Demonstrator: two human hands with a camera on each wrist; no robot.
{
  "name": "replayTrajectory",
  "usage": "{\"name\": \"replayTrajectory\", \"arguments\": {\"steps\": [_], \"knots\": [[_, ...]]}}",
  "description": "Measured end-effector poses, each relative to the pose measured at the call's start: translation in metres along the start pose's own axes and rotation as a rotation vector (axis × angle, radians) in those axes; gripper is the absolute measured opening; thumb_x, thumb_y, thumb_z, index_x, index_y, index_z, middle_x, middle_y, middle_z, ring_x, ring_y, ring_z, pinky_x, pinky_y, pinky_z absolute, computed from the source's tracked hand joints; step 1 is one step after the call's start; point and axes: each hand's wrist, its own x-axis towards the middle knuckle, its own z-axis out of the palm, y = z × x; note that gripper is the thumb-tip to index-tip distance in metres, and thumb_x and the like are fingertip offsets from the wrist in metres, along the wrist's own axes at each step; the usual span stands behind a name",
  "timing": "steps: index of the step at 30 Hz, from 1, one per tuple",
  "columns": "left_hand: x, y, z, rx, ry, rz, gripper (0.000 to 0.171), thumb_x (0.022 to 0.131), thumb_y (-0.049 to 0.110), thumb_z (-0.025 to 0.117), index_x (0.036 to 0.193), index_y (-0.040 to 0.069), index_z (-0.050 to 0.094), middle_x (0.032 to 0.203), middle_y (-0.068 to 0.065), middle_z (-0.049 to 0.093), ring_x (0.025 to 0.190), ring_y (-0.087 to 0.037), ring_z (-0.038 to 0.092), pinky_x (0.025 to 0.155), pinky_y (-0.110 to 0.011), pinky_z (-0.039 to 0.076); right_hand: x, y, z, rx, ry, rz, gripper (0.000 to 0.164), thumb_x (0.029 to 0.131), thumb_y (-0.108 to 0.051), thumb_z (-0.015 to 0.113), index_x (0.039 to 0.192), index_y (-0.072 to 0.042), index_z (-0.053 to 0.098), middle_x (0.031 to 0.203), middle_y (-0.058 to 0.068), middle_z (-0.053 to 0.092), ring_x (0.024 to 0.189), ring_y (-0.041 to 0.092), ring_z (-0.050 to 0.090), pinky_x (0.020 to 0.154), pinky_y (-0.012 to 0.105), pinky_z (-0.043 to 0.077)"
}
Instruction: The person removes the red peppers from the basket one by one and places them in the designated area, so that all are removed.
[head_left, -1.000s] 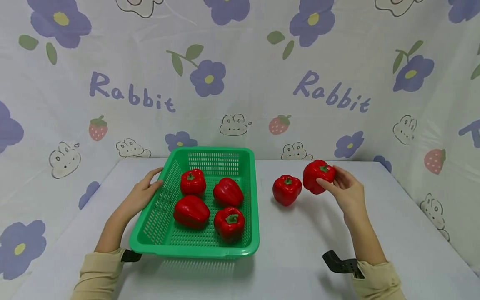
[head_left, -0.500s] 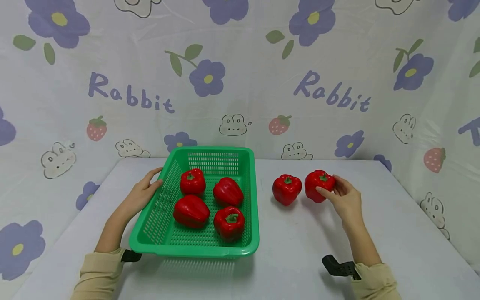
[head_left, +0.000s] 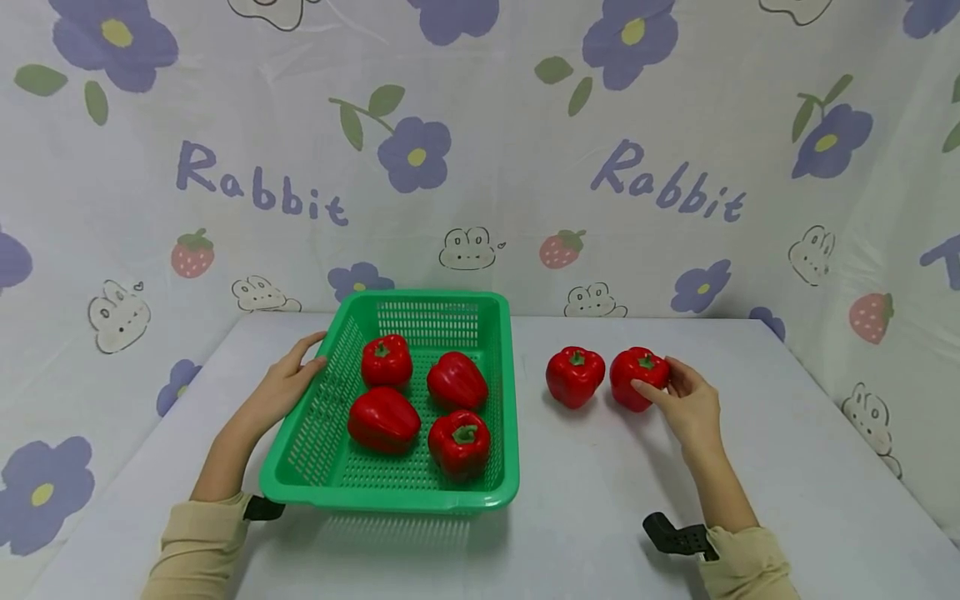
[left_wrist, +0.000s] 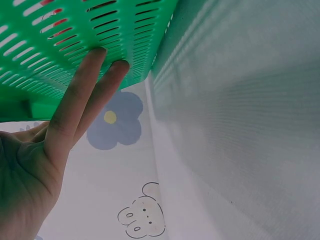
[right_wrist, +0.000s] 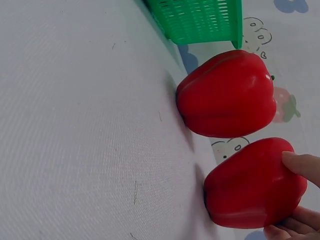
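I have the right hand (head_left: 687, 406) pinching the held pepper (head_left: 627, 382), a red one: the thumb lies on the side nearest the person, and the other fingers reach behind its right side. This pepper sits right at the fingertips, left of the palm and slightly farther out, upright with its green stem on top and its base down at the surface (head_left: 592, 517). Just beside it, farther left of that hand, I see a second pepper (head_left: 575, 377), also red and upright, clear of the fingers.

Well to the left of the right hand is the green basket (head_left: 390, 500). I have the left hand (head_left: 279, 392) at its left side, fingers straight; the left wrist view shows two of them, slightly apart, touching the slotted outer wall. Inside the basket, to the right of the left hand, are four more red ones: a back stem-up pepper (head_left: 386, 362), a front stem-up pepper (head_left: 456, 454), and two on their sides, the left lying pepper (head_left: 384, 421) and the right lying pepper (head_left: 457, 382).
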Motion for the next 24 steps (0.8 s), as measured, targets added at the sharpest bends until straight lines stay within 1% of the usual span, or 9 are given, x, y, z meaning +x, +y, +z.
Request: {"name": "replayTrajectory", "arguments": {"steps": [12,18,24], "knots": [[-0.0002,0.0014,0.0001,0.001,0.001,0.006,0.058,0.106,0.039,0.036,0.157,0.016,0.018,0.119,-0.029,0.064,0.082,-0.016,0.067,0.073,-0.032,0.053,-0.0004,-0.0007,0.0003,-0.024,-0.021,0.002,0.079,0.092,-0.02,0.069,0.156,-0.01,0.023,0.16,0.016,0.026,0.149,0.031,0.026,0.116,0.041,0.03],[-0.0008,0.0034,-0.0001,-0.003,0.0,0.016,0.059,0.106,0.038,0.036,0.157,0.014,0.018,0.119,-0.03,0.064,0.082,-0.017,0.068,0.072,-0.032,0.053,-0.0014,-0.0015,0.0005,-0.028,-0.027,0.011,0.08,0.092,-0.021,0.068,0.156,-0.01,0.022,0.161,0.016,0.025,0.149,0.031,0.025,0.116,0.042,0.029],[-0.0017,0.0036,0.0007,-0.007,0.0,0.008,0.059,0.106,0.038,0.036,0.157,0.014,0.018,0.121,-0.03,0.063,0.083,-0.017,0.067,0.072,-0.031,0.053,-0.0029,-0.0046,-0.0001,-0.026,-0.024,0.008,0.079,0.093,-0.024,0.067,0.156,-0.011,0.023,0.161,0.014,0.025,0.15,0.03,0.024,0.116,0.042,0.03]]}}
